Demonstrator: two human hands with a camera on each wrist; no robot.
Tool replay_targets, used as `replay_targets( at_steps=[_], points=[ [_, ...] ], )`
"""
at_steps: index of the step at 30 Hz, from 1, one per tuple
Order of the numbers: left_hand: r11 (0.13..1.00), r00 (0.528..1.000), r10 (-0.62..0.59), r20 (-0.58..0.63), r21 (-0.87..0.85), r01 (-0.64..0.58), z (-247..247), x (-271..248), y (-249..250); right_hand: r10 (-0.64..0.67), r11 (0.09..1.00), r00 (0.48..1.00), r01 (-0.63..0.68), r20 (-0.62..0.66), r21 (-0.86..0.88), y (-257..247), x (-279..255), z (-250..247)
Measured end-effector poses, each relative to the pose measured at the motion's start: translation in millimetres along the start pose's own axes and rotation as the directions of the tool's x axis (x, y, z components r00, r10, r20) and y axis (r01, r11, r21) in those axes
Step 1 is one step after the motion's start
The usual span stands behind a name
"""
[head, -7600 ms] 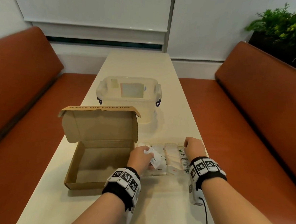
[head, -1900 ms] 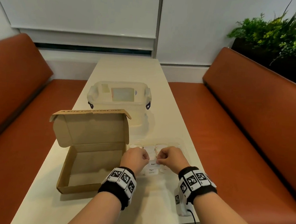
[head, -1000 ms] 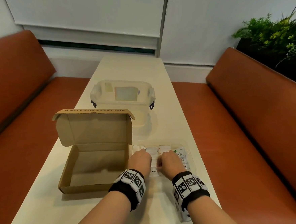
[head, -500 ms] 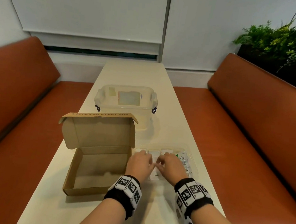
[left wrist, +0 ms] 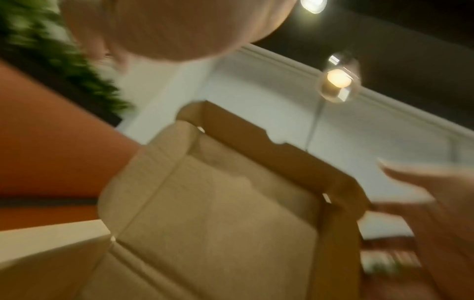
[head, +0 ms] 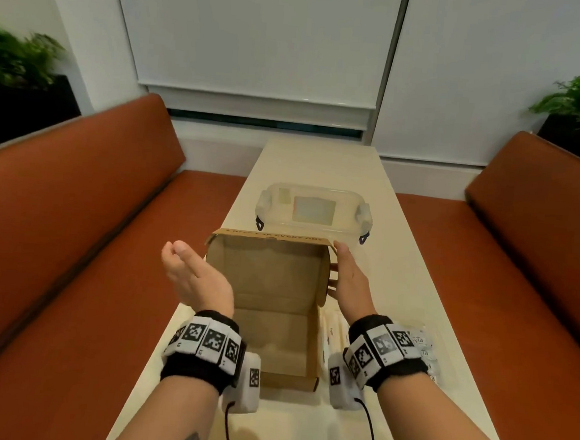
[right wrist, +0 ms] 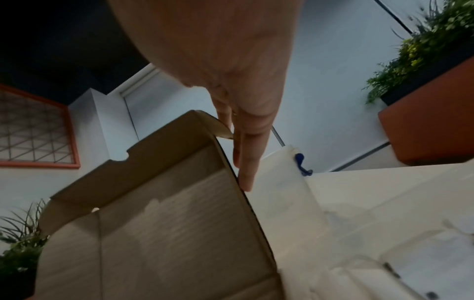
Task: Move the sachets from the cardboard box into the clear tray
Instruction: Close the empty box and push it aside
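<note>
The cardboard box point(head: 273, 335) stands open at the table's middle, its lid point(head: 268, 270) upright and its floor bare. My left hand point(head: 192, 271) hovers open just left of the lid, palm facing it, touching nothing. My right hand point(head: 346, 278) lies with straight fingers point(right wrist: 246, 154) against the lid's right edge. The clear tray point(head: 437, 371) sits to the right of the box, mostly hidden under my right wrist. White sachets point(head: 419, 342) lie in it, more sachets point(head: 334, 333) showing beside the box wall. The left wrist view is blurred and shows the box lid point(left wrist: 218, 213).
A clear lidded container point(head: 313, 211) with dark clips stands right behind the box lid. Orange benches point(head: 74, 239) run along both long sides of the narrow table point(head: 396, 296). Planters with green plants point(head: 578, 99) sit behind the bench backs.
Both hands have left the tray and risen to either side of the box lid. The right hand now touches the lid's right edge; the left is open in the air.
</note>
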State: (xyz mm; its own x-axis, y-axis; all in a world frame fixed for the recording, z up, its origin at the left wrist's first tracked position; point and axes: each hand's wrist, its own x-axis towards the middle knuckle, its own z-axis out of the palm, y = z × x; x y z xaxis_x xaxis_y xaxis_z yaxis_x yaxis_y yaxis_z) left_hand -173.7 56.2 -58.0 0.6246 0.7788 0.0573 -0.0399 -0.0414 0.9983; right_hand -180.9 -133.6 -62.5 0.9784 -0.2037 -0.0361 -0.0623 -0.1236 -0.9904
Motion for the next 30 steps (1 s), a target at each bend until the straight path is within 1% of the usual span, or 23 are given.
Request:
replay_targets(
  at_steps=[1,2,3,5,7,9,13,18,20,22,24,28,30],
  points=[
    [0.992,0.987,-0.113,0.117,-0.045,0.119,-2,9,-1,0.006,1.0,1.0,-0.007,0.006,0.02,-1,0,3],
    [0.978,0.96,-0.181,0.215,-0.059,0.198,-5,14,-1,0.007,0.999,1.0,-0.007,0.011,0.036,-2,0,5],
    [0.974,0.939,-0.205,0.277,-0.04,0.225,-6,16,-1,0.009,0.999,1.0,-0.01,0.016,0.051,-4,0,7],
    [0.975,0.918,-0.207,0.339,-0.01,0.223,-7,15,0,0.014,0.998,1.0,-0.016,0.026,0.063,-6,-1,11],
    [0.973,0.913,-0.217,0.346,-0.005,0.233,-8,15,-1,-0.001,0.999,0.999,-0.001,0.033,0.043,-7,0,13],
    [0.968,0.918,-0.241,0.315,0.017,0.249,-10,16,-3,-0.023,0.999,0.999,0.022,0.042,0.024,-7,-1,15],
    [0.972,0.936,-0.219,0.276,0.146,0.184,-14,21,-7,-0.107,0.993,0.994,0.108,0.024,-0.05,-3,-3,16],
    [0.973,0.93,-0.219,0.296,0.131,0.188,-17,29,-9,-0.116,0.988,0.993,0.115,0.002,-0.104,2,-4,17],
    [0.975,0.913,-0.216,0.347,0.116,0.187,-20,31,-10,-0.118,0.985,0.993,0.114,-0.025,-0.129,4,-4,18],
    [0.969,0.884,-0.248,0.396,0.116,0.22,-25,31,-7,-0.112,0.982,0.993,0.104,-0.042,-0.159,7,-4,18],
    [0.96,0.863,-0.278,0.422,0.11,0.256,-29,30,-4,-0.087,0.983,0.996,0.081,-0.03,-0.167,10,-5,19],
    [0.949,0.839,-0.312,0.446,0.109,0.295,-29,31,-7,-0.01,0.991,1.0,0.012,0.014,-0.132,13,-7,16],
    [0.93,0.797,-0.366,0.48,0.154,0.334,-31,34,-13,0.025,0.991,1.0,-0.023,0.018,-0.132,16,-10,14]
  ],
)
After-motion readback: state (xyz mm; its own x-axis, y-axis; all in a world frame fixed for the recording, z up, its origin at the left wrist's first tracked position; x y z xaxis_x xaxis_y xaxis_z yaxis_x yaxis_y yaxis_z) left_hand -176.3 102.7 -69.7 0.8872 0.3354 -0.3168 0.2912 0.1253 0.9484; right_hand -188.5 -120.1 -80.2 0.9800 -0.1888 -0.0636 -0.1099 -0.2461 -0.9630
